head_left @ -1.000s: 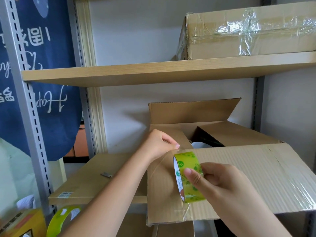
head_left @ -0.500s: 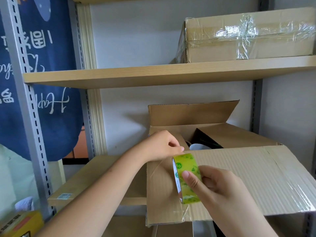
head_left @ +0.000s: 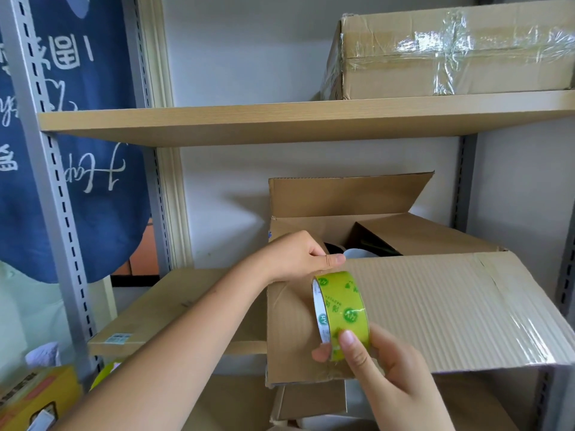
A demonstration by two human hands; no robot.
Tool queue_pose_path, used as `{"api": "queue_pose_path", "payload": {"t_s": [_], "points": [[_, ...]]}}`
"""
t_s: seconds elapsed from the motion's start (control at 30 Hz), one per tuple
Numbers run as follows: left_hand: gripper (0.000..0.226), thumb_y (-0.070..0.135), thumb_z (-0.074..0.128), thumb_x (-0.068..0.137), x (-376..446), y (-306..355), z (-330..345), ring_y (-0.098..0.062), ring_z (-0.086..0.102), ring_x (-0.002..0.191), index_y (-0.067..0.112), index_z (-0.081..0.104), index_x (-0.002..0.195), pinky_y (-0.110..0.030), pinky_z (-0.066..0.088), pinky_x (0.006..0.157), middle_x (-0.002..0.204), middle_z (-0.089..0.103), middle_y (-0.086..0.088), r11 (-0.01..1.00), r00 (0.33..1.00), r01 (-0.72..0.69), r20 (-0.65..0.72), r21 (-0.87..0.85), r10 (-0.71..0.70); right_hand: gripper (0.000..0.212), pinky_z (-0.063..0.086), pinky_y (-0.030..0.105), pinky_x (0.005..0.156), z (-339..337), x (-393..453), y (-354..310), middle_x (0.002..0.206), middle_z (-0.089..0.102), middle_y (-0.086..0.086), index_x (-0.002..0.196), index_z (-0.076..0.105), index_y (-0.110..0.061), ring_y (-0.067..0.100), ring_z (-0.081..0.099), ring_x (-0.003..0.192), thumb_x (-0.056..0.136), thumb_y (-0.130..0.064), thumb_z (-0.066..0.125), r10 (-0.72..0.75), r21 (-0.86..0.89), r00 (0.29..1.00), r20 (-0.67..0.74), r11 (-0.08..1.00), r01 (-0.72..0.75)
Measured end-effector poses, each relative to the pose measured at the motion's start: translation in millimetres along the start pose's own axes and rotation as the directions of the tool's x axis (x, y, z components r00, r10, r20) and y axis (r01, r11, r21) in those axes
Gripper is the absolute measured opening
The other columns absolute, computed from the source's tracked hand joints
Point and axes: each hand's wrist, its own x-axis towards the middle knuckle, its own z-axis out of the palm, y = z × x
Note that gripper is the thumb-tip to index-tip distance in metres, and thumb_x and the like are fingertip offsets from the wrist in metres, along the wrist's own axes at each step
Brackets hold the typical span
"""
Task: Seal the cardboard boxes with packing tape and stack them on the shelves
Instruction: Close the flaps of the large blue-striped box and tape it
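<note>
Peeling the tape end off the roll, box not sealed yet.

My right hand (head_left: 382, 365) pinches the green tape roll (head_left: 340, 315) between thumb and fingers, held on edge just above the near flap of the open box (head_left: 435, 309). My left hand (head_left: 298, 255), fingers pressed together, pinches what I judge is the free tape end at the top of the roll; the film itself is too clear to see. I'd pull the end away from the right hand, keep it taut, close the far flap (head_left: 345, 197) first, then lay tape along the seam. One taped box (head_left: 451, 51) sits on the upper shelf (head_left: 249, 122).
</note>
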Motion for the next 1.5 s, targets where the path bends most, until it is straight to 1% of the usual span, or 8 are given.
{"api": "queue_pose_path", "payload": {"t_s": [0.33,0.5,0.8,0.9,0.97,1.07,1.3,1.5], "points": [[0.054,0.059,0.057,0.093,-18.0,1.8,15.8,-0.018,0.023,0.055,0.015,0.068,0.064,-0.031,0.018,0.056,0.058,0.025,-0.003,0.991,0.968,-0.135,-0.215,0.002,0.132,0.042,0.049,0.01,0.06,1.3,-69.7,-6.9,0.073,0.076,-0.007,0.087,0.074,-0.022,0.004,0.073,0.073,0.074,-0.055,0.051,0.275,0.044,0.961,0.015,0.96,-0.275],[0.057,0.065,0.055,0.09,-19.5,1.6,14.6,-0.019,0.024,0.059,0.013,0.076,0.079,-0.032,0.019,0.058,0.063,0.029,-0.007,0.992,0.969,-0.126,-0.213,0.014,0.126,0.038,0.051,0.03,0.084,6.8,-82.9,-7.9,0.077,0.075,-0.001,0.086,0.072,-0.021,0.013,0.07,0.078,0.092,-0.051,0.05,0.318,-0.13,0.947,-0.053,0.938,-0.322],[0.052,0.062,0.049,0.095,-18.8,3.2,17.1,-0.011,0.029,0.051,0.019,0.073,0.075,-0.029,0.023,0.054,0.054,0.032,0.007,0.99,0.97,-0.083,-0.218,0.113,0.106,0.047,0.024,0.019,0.053,17.4,-78.4,21.5,0.055,0.039,-0.004,0.076,0.056,0.004,0.008,0.033,0.052,0.097,-0.038,0.055,0.396,-0.073,0.914,-0.088,0.913,-0.402],[0.041,0.046,0.03,0.107,-28.5,2.0,32.0,-0.014,0.054,0.121,0.03,0.063,0.127,-0.035,0.043,0.098,0.12,0.066,0.012,0.882,0.939,-0.09,-0.255,0.462,0.229,0.043,0.04,0.032,0.063,21.7,-77.9,32.4,0.066,0.062,0.01,0.085,0.066,0.0,0.024,0.053,0.059,0.096,-0.04,0.055,0.399,-0.051,0.916,-0.03,0.915,-0.4],[0.053,0.042,0.013,0.108,-48.1,-6.4,43.7,-0.009,0.007,0.153,0.026,0.018,0.158,-0.039,0.01,0.125,0.165,0.018,0.01,0.772,0.919,-0.191,-0.167,0.606,0.358,0.037,0.052,0.04,0.078,23.0,-77.5,37.4,0.08,0.071,0.019,0.086,0.07,-0.007,0.037,0.067,0.08,0.096,-0.039,0.056,0.399,-0.028,0.917,-0.032,0.916,-0.4],[0.056,0.039,0.006,0.106,-85.0,-23.8,52.9,-0.006,-0.014,0.152,0.022,0.001,0.159,-0.039,-0.005,0.126,0.167,-0.007,0.008,0.628,0.884,-0.332,-0.001,0.703,0.468,0.028,0.057,0.05,0.083,21.4,-74.9,41.7,0.079,0.075,0.013,0.089,0.073,-0.009,0.032,0.074,0.081,0.099,-0.03,0.057,0.429,0.075,0.903,0.012,0.9,-0.429],[0.08,0.017,0.038,0.087,-133.8,-38.1,77.5,-0.013,-0.009,0.154,0.018,0.006,0.16,-0.043,0.005,0.126,0.168,-0.004,0.004,0.504,0.831,-0.479,0.186,0.719,0.524,0.025,0.045,0.01,0.05,21.6,-76.1,48.5,0.081,0.077,0.002,0.093,0.073,-0.015,0.006,0.071,0.068,0.101,-0.029,0.053,0.441,0.149,0.896,0.052,0.884,-0.443],[0.083,0.002,0.045,0.08,-150.7,-38.1,101.4,-0.021,0.0,0.155,0.016,0.022,0.158,-0.047,0.01,0.125,0.167,0.01,0.001,0.481,0.796,-0.474,0.124,0.738,0.593,0.011,0.05,0.011,0.053,36.4,-84.2,58.1,0.085,0.075,-0.003,0.094,0.068,-0.019,0.008,0.071,0.08,0.098,-0.025,0.06,0.323,0.084,0.932,-0.163,0.946,-0.313]]}}
